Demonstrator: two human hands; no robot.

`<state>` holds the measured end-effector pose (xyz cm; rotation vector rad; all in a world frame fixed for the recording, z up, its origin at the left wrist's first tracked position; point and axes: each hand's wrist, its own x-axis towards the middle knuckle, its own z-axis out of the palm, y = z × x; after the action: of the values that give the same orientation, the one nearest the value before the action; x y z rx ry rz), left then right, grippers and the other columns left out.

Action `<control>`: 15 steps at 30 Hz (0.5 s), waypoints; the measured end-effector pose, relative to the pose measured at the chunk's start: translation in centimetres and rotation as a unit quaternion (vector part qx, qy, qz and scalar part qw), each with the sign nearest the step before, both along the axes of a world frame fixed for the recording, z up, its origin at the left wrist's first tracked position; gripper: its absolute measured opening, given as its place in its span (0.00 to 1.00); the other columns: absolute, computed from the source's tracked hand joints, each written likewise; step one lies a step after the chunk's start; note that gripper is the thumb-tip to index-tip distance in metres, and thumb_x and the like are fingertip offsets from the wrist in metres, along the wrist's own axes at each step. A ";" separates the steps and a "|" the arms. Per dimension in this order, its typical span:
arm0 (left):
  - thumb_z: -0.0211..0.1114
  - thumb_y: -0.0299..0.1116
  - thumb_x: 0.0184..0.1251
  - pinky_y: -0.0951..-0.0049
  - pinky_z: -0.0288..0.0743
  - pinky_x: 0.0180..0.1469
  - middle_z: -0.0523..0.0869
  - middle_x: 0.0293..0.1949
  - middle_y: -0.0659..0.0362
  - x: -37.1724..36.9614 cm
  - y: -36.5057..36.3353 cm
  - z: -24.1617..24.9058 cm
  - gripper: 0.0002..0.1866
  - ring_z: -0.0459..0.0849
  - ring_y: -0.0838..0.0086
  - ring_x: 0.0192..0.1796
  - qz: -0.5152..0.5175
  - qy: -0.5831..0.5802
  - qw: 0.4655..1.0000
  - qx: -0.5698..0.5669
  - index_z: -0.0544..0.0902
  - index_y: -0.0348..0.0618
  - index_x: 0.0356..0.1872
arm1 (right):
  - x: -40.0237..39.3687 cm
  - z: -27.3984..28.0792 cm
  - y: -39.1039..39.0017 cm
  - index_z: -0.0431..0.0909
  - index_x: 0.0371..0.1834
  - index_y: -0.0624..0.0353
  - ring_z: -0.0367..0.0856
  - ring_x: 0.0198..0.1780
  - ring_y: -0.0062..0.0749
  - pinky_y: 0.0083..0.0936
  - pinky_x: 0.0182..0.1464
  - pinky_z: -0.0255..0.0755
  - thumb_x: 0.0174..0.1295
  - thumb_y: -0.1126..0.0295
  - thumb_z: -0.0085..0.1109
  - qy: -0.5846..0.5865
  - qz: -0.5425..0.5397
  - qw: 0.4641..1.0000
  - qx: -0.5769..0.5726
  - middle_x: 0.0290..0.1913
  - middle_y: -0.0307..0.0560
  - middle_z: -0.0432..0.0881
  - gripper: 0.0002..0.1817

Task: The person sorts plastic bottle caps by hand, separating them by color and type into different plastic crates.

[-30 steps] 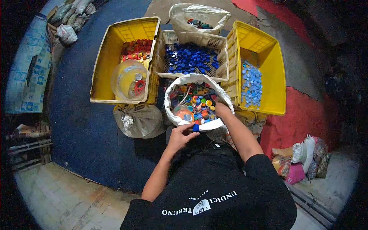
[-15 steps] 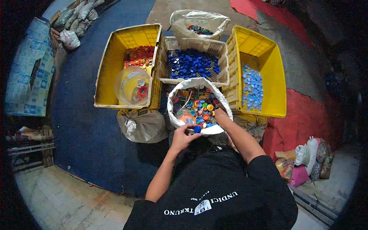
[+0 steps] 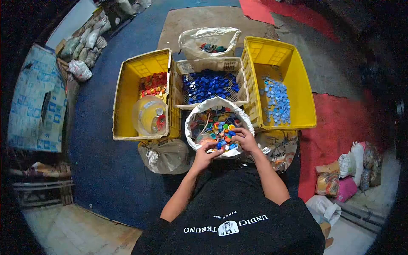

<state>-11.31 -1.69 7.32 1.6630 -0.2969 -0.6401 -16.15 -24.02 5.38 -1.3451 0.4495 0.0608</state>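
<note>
My left hand is at the near rim of a white sack, its fingers closed on a dark blue bottle cap. Over the sack's right side, my right hand pinches another blue cap. Mixed bottle caps in many colours fill the sack below both hands, with some thin strips among them. Behind the sack, a white crate holds dark blue caps.
A yellow crate at left holds red and yellow caps and a clear round plastic container. Light blue caps lie in the right yellow crate. Another open sack stands behind. Tied sacks sit below the crates.
My right hand has come up out of the caps and now shows a blue cap in its fingers. The left hand keeps its blue cap at the rim. The camera view has shifted.
</note>
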 end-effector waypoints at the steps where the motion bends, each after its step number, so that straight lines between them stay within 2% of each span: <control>1: 0.75 0.35 0.55 0.79 0.76 0.40 0.86 0.40 0.59 0.2 -0.7 1.4 0.25 0.83 0.79 0.39 0.000 0.049 0.999 -0.022 0.80 0.36 0.52 | -0.2 0.8 0.0 0.76 0.52 0.59 0.78 0.29 0.19 0.16 0.22 0.66 0.56 0.70 0.65 0.067 -0.022 0.986 0.153 0.38 0.40 0.83 0.19; 2: 0.75 0.35 0.56 0.78 0.77 0.42 0.86 0.42 0.57 0.4 -1.4 2.3 0.25 0.84 0.77 0.42 0.001 0.098 0.994 -0.044 0.79 0.35 0.53 | -0.3 0.6 0.1 0.74 0.51 0.57 0.70 0.23 0.13 0.13 0.16 0.53 0.58 0.71 0.63 0.086 -0.041 0.973 0.210 0.33 0.37 0.80 0.18; 3: 0.75 0.35 0.56 0.78 0.77 0.42 0.86 0.42 0.57 0.6 -1.9 2.1 0.25 0.84 0.77 0.42 -0.004 0.094 0.995 -0.042 0.79 0.35 0.53 | -0.2 1.1 0.1 0.74 0.51 0.57 0.70 0.23 0.13 0.13 0.16 0.53 0.58 0.71 0.63 0.081 -0.045 0.973 0.211 0.33 0.37 0.80 0.18; 5: 0.73 0.34 0.58 0.77 0.77 0.43 0.86 0.44 0.55 0.9 -3.2 1.6 0.25 0.84 0.74 0.43 0.011 0.115 0.987 -0.114 0.78 0.36 0.55 | -0.3 2.1 0.3 0.75 0.50 0.56 0.65 0.20 0.12 0.13 0.16 0.51 0.60 0.71 0.62 0.082 -0.041 0.965 0.247 0.30 0.34 0.77 0.15; 6: 0.73 0.34 0.59 0.76 0.77 0.41 0.86 0.43 0.54 0.9 -4.1 1.8 0.24 0.84 0.75 0.41 0.037 0.040 0.989 -0.137 0.79 0.35 0.54 | 0.1 3.2 0.7 0.74 0.50 0.56 0.63 0.18 0.11 0.13 0.15 0.50 0.61 0.71 0.60 0.110 -0.058 0.964 0.233 0.29 0.35 0.77 0.14; 7: 0.73 0.34 0.59 0.76 0.77 0.41 0.86 0.43 0.54 1.0 -4.6 2.2 0.24 0.84 0.75 0.41 0.034 0.036 0.989 -0.137 0.79 0.35 0.54 | 0.2 3.0 0.5 0.74 0.50 0.56 0.63 0.18 0.11 0.13 0.15 0.50 0.61 0.71 0.60 0.106 -0.060 0.965 0.234 0.29 0.35 0.77 0.14; 9: 0.73 0.32 0.59 0.71 0.78 0.50 0.84 0.48 0.54 1.2 -5.4 3.0 0.23 0.82 0.73 0.49 0.030 -0.030 0.999 -0.007 0.78 0.32 0.53 | 0.5 2.9 0.2 0.74 0.51 0.56 0.61 0.15 0.12 0.13 0.14 0.51 0.61 0.70 0.60 0.065 -0.024 0.968 0.241 0.28 0.35 0.76 0.15; 11: 0.73 0.34 0.58 0.72 0.79 0.48 0.85 0.46 0.55 1.4 -5.9 3.6 0.24 0.82 0.74 0.49 0.030 -0.034 0.999 -0.007 0.79 0.33 0.52 | 0.6 3.4 0.1 0.73 0.51 0.56 0.60 0.13 0.13 0.14 0.14 0.51 0.62 0.68 0.59 0.053 -0.015 0.969 0.240 0.26 0.35 0.74 0.15; 13: 0.73 0.36 0.58 0.74 0.78 0.48 0.85 0.43 0.56 1.4 -6.0 2.7 0.24 0.82 0.76 0.46 0.040 0.064 0.996 -0.056 0.79 0.35 0.52 | 0.6 3.7 0.3 0.73 0.52 0.57 0.59 0.13 0.14 0.15 0.13 0.52 0.63 0.66 0.57 0.052 -0.049 0.969 0.238 0.26 0.36 0.73 0.15; 14: 0.73 0.37 0.59 0.76 0.77 0.47 0.85 0.42 0.57 1.1 -6.0 2.3 0.23 0.82 0.78 0.43 0.047 0.042 0.997 -0.042 0.80 0.35 0.51 | 0.4 3.5 0.3 0.73 0.52 0.57 0.60 0.12 0.16 0.16 0.13 0.52 0.64 0.65 0.53 0.052 -0.055 0.967 0.244 0.26 0.38 0.74 0.15; 15: 0.71 0.39 0.61 0.80 0.75 0.38 0.85 0.36 0.61 1.1 -5.6 0.8 0.21 0.80 0.82 0.34 0.030 0.001 0.999 -0.016 0.82 0.36 0.50 | 0.2 2.6 0.2 0.73 0.51 0.55 0.63 0.14 0.19 0.17 0.15 0.59 0.64 0.65 0.52 0.056 -0.031 0.965 0.254 0.28 0.39 0.75 0.14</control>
<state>-10.16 -7.31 8.11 1.6353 -0.2537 -0.5885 -15.95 -23.77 8.02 -0.8236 0.5290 0.1894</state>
